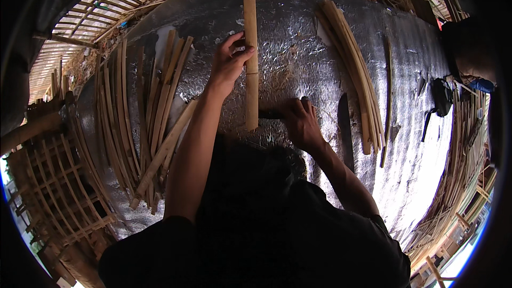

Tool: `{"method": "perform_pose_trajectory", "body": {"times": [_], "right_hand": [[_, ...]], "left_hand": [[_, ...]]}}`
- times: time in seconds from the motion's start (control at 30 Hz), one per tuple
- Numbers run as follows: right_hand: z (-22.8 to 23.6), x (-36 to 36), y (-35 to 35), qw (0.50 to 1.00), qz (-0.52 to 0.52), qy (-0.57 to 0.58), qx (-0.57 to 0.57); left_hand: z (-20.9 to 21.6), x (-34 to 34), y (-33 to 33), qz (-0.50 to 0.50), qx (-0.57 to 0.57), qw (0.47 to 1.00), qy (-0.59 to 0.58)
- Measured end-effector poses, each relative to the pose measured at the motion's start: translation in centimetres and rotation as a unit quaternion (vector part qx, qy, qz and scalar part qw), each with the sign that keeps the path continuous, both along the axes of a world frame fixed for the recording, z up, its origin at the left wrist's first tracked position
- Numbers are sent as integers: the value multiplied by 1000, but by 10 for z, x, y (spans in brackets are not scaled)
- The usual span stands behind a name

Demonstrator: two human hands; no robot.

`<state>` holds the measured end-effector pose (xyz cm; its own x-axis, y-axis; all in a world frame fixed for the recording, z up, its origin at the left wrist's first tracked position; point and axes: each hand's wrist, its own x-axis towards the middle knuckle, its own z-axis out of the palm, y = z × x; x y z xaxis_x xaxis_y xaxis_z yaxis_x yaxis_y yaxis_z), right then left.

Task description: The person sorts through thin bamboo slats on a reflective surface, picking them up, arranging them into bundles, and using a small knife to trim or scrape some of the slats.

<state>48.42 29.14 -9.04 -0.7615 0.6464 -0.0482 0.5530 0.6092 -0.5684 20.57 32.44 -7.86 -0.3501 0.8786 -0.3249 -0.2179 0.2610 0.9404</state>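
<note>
A long, flat bamboo strip (250, 90) stands upright in the middle of the view, running past the top edge. My left hand (230, 63) grips it from the left side, thumb across its face and fingers behind, just above a node. My right hand (303, 124) is closed near the strip's lower end, around a dark tool (271, 113) that points left toward the strip. Shadow and my fingers hide most of that tool, so its kind is unclear. To the right of this hand lies a long dark blade (345, 128) on the silvery sheet.
Bamboo strips (118, 112) lie loose at left, some crossing. Another bundle of strips (354, 69) lies at right on the silver foil sheet (298, 32). Further right sits a black strapped object (441, 97). Slatted bamboo panels (106, 10) stand around the edges, with stacked strips (464, 144) far right.
</note>
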Motion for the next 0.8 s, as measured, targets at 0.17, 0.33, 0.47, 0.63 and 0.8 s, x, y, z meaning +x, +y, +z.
{"method": "perform_pose_trajectory", "body": {"times": [0.17,0.33,0.47,0.63,0.8], "right_hand": [[0,-9,1,999,-43,19,3],[10,-2,-8,997,-69,32,18],[0,3,-11,990,-106,82,41],[-15,6,-17,991,-108,51,67],[-10,9,-13,993,-95,56,39]], "left_hand": [[-30,4,-20,-47,16,804,593],[-21,11,-47,1,-70,890,451],[-24,16,-76,23,-105,924,367],[-30,28,-84,-29,-109,899,423],[-29,40,-77,-64,-164,822,542]]}}
